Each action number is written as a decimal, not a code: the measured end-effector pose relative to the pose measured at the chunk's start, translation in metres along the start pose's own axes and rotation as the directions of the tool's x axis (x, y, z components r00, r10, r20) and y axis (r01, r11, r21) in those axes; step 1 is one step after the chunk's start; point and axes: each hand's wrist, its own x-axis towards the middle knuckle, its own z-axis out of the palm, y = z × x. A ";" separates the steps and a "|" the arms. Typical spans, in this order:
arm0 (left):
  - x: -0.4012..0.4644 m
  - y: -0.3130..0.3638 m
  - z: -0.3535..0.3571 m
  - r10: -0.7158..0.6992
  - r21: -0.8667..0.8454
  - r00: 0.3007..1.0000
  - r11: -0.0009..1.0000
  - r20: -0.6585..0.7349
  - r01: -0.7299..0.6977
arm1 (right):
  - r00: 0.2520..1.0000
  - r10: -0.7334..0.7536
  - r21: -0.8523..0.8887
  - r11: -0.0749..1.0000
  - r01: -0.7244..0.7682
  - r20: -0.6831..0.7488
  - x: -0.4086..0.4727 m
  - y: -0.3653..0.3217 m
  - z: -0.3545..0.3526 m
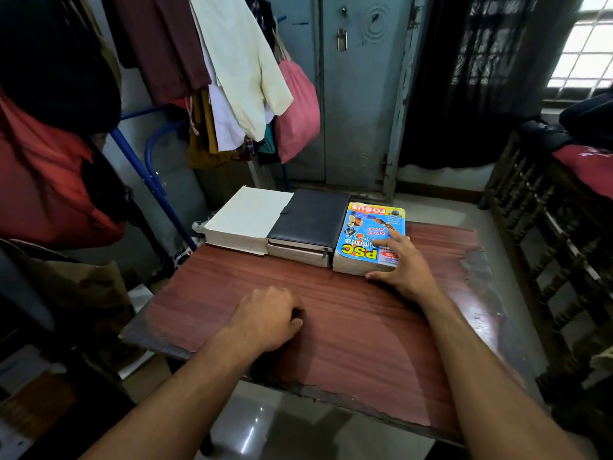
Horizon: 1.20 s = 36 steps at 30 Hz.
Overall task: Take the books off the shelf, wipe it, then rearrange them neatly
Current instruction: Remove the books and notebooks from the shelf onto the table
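Note:
Three piles of books lie side by side along the far edge of a reddish wooden table (331, 327). At the left is a thick white book (247, 217). In the middle a black diary (310, 219) lies on top of another book. At the right is a thick blue PSC book (368, 230). My right hand (403, 263) grips the PSC book's near right corner, fingers spread on the cover and thumb against its front edge. My left hand (268, 315) rests on the bare tabletop in a loose fist, holding nothing.
Clothes (238, 71) hang on a blue rack at the left. A grey metal cupboard (358, 94) stands behind the table. A dark wooden rack (547, 234) with cloth on it stands at the right. The table's near edge is chipped.

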 end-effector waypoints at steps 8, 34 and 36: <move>0.002 -0.019 0.003 0.031 -0.173 0.997 0.985 0.076 -0.017 | 0.988 -0.084 -0.183 0.981 0.060 -0.127 -0.001 -0.026 0.014; -0.551 -0.246 0.017 -0.956 -0.681 0.113 0.274 -0.271 0.679 | 0.206 -0.892 0.593 0.426 0.684 0.402 -0.238 -0.554 0.298; -0.562 -0.248 0.031 -0.950 -0.648 0.079 0.264 -0.301 0.715 | 0.194 -0.867 0.536 0.444 0.718 0.459 -0.245 -0.561 0.310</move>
